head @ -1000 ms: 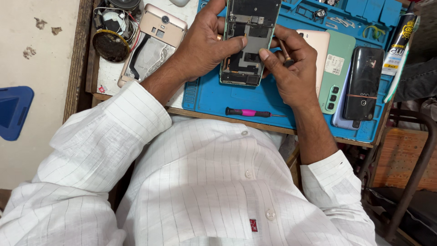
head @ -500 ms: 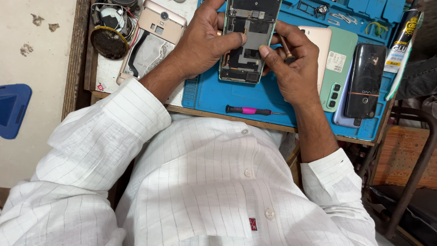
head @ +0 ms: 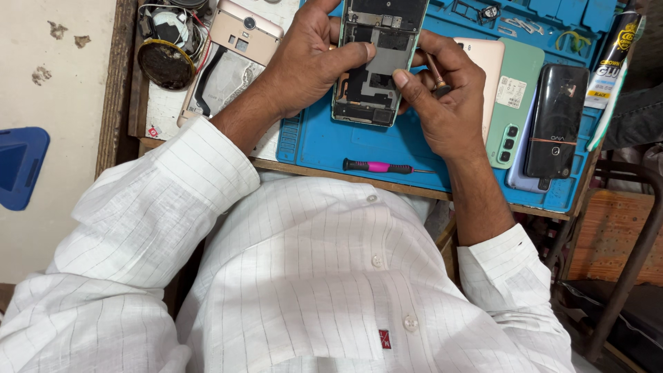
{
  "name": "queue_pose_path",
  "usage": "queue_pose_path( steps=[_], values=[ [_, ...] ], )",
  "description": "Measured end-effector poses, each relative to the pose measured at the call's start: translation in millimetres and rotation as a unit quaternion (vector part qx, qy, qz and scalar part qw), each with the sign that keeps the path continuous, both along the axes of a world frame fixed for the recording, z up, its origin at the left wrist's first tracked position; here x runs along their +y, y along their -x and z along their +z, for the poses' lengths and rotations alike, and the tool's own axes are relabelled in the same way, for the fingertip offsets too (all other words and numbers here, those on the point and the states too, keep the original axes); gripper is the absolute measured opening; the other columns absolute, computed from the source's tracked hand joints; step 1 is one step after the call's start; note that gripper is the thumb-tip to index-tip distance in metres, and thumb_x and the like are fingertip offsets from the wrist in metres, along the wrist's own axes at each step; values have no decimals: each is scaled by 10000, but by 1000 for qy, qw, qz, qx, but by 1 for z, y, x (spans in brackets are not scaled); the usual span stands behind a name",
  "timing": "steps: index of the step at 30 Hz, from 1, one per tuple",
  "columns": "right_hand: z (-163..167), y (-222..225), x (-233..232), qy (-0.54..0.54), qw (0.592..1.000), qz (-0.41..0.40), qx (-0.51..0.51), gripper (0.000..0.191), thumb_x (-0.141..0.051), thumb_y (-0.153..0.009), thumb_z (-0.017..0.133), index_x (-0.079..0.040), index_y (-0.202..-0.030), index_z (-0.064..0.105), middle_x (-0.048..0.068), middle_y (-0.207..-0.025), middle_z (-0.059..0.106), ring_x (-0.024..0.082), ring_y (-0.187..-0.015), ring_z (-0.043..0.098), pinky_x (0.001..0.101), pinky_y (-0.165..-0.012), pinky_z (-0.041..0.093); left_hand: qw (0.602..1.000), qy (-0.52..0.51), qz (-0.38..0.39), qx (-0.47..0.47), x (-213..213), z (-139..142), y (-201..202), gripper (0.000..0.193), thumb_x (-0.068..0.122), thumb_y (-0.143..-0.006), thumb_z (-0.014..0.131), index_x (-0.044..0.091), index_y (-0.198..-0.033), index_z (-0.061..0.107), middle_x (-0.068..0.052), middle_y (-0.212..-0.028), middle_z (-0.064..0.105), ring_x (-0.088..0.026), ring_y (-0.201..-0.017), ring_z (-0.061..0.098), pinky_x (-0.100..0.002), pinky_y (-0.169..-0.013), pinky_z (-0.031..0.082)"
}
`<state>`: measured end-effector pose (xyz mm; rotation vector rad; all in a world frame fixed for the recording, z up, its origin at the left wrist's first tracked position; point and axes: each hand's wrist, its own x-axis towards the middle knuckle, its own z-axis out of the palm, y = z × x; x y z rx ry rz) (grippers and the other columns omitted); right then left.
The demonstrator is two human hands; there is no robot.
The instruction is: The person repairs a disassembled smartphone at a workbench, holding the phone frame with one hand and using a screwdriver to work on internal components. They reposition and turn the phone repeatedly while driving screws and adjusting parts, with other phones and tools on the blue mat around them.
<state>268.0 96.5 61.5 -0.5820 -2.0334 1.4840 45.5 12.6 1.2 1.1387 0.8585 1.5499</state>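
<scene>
Blue mat's (head: 324, 141) top compartments, at 1 o'clock, hold small metal parts (head: 514, 26), too small to identify. Left hand (head: 304, 59) grips opened phone (head: 373, 62) at 12 o'clock; right hand (head: 442, 103) pinches its edge, clasping a brown-handled tool (head: 435, 72). Hands and phone unchanged since earlier frames. Phone's top cut off.
</scene>
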Motion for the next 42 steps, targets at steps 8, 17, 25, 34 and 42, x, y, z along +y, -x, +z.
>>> queue_pose_path(
  steps=[8,17,25,34,42],
  values=[
    [1,-1,1,-2,1000,10,-1,419,-54,-1075,731,38,-1451,571,129,-1147,699,82,-815,709,227,-641,622,1000,5,-5,-15,0,1,2,563,30,-1074,655,42,-1563,375,-172,-1108,795,-189,-960,819,-340,-838,733],
    [3,1,-1,11,1000,2,-1,431,-60,-1065,731,47,-1451,571,125,-1180,700,83,-809,703,224,-645,615,1000,-8,-3,2,0,5,4,540,34,-1094,687,42,-1567,426,-160,-1046,804,-182,-910,819,-328,-810,728],
    [3,3,1,42,998,-34,12,434,-81,-1056,737,35,-1443,577,111,-1132,708,108,-882,747,233,-651,641,999,48,-12,-12,0,8,6,548,85,-1089,655,40,-1571,399,-161,-1001,805,-182,-853,816,-341,-727,730],
    [-4,-1,3,-25,999,-35,13,403,-70,-1109,729,20,-1474,582,113,-1132,690,88,-853,687,216,-673,610,999,39,4,-7,1,5,5,600,61,-1075,654,3,-1593,355,-129,-908,787,-158,-777,790,-297,-678,693],
    [1,-5,-1,-229,969,-57,78,293,-167,-1219,507,-42,-1483,529,143,-1063,725,159,-866,728,303,-764,641,999,36,30,17,2,0,3,580,66,-1073,673,-16,-1570,384,-99,-812,716,-113,-682,715,-268,-585,632]
  ],
)
